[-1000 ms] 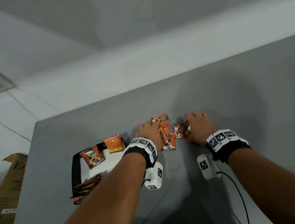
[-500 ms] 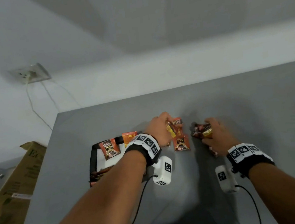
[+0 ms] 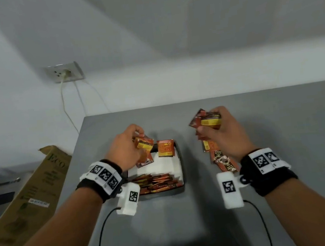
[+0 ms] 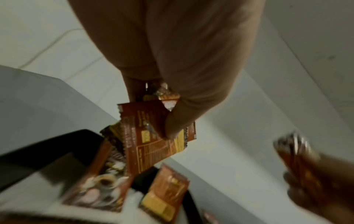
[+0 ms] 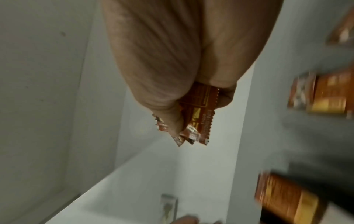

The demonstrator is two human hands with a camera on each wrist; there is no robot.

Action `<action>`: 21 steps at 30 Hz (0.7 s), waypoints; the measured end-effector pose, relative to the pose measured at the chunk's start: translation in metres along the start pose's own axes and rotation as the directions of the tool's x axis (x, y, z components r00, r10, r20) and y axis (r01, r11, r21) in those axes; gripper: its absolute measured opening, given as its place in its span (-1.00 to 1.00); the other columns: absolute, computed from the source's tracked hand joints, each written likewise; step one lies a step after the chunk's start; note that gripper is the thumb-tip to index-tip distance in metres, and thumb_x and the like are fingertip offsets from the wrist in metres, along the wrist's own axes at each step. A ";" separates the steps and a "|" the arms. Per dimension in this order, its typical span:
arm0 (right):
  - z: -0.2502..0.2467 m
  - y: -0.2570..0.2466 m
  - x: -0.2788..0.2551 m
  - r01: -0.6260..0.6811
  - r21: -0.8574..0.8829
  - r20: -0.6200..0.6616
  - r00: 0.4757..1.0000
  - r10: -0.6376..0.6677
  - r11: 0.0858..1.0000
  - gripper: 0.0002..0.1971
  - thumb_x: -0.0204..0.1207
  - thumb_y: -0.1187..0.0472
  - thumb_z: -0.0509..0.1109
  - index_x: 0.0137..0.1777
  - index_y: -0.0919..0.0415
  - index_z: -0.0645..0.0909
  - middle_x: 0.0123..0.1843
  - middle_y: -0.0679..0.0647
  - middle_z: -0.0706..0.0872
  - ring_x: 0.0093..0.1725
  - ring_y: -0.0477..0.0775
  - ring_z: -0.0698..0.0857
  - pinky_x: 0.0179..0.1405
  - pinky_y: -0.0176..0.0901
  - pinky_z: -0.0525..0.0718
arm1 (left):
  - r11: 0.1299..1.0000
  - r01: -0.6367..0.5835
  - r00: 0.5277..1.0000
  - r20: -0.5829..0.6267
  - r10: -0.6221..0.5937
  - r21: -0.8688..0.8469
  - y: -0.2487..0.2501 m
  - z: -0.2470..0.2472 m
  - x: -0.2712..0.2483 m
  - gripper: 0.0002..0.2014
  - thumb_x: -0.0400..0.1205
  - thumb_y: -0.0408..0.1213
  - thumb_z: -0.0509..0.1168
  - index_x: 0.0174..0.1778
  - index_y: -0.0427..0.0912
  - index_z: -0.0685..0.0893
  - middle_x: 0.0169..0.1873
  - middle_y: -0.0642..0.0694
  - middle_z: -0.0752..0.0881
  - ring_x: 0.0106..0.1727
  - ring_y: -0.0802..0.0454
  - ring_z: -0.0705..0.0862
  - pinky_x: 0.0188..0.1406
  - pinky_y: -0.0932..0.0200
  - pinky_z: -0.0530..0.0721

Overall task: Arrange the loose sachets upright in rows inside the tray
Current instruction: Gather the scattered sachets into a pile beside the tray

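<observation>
The black tray (image 3: pixel 179 159) with a white floor lies on the grey table. A row of red-orange sachets (image 3: pixel 156 183) stands packed along its near end, and one sachet (image 3: pixel 165 148) stands at its far end. My left hand (image 3: pixel 138 144) hovers over the tray's far left part and pinches a few sachets (image 3: pixel 144 145); the left wrist view shows the thumb pressed on the front sachet (image 4: pixel 153 145). My right hand (image 3: pixel 205 130), raised right of the tray, grips a bundle of sachets (image 3: pixel 208 120), whose corners (image 5: pixel 195 118) show in the right wrist view. Loose sachets (image 3: pixel 223 161) lie on the table below that hand.
A cardboard box (image 3: pixel 33 188) leans beside the table's left edge. A wall socket (image 3: pixel 63 72) with a cable sits on the white wall behind. The table (image 3: pixel 280 129) stretches right and toward me. Camera cables trail from both wrists.
Both hands have lifted off the table with sachets. The left hand has moved over the tray, and the right hand has risen above the loose pile.
</observation>
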State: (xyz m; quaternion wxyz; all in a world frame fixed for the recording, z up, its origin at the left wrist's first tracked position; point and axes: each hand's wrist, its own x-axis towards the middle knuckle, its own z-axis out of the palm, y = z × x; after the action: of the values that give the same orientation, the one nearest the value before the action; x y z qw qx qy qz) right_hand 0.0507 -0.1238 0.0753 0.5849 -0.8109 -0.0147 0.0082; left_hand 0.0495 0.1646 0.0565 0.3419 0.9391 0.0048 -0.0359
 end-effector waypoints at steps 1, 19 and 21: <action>0.018 -0.008 -0.002 0.017 0.029 0.019 1.000 -0.017 0.999 -0.65 0.54 0.26 0.55 0.19 0.14 0.47 -0.10 -0.07 0.79 -0.25 -0.29 0.79 -0.31 -0.37 0.73 | 1.000 0.002 1.000 0.021 -0.003 0.023 -0.007 0.002 -0.005 -0.44 0.45 -0.47 0.50 0.26 0.12 0.51 0.05 0.04 0.76 -0.18 0.12 0.77 -0.27 0.20 0.78; 0.145 0.028 -0.018 0.385 -0.612 0.629 0.766 0.131 0.690 -0.33 0.57 0.11 0.25 0.68 0.00 0.14 0.58 0.09 0.46 0.54 0.22 0.36 0.60 0.25 0.24 | 0.935 -0.255 0.912 0.384 0.147 0.246 -0.062 0.029 -0.037 -0.52 0.36 0.26 0.37 0.04 0.03 0.54 -0.06 0.12 0.60 -0.03 0.10 0.56 -0.06 0.21 0.54; 0.142 0.025 -0.017 0.303 -0.550 0.578 0.811 0.093 0.778 -0.27 0.51 0.06 0.33 0.66 -0.06 0.13 0.55 0.00 0.47 0.50 0.12 0.37 0.61 0.24 0.27 | 0.896 -0.310 0.908 0.378 0.181 0.318 -0.063 0.027 -0.035 -0.37 0.25 0.39 0.37 0.08 0.04 0.55 -0.02 0.10 0.62 0.04 0.08 0.55 0.03 0.20 0.51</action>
State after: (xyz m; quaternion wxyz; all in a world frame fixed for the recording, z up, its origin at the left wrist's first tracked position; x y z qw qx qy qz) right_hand 0.0296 0.0026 0.0067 0.2525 -0.9129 -0.2401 0.2127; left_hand 0.0112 0.1964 -0.0024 0.1556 0.9590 -0.1812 -0.1529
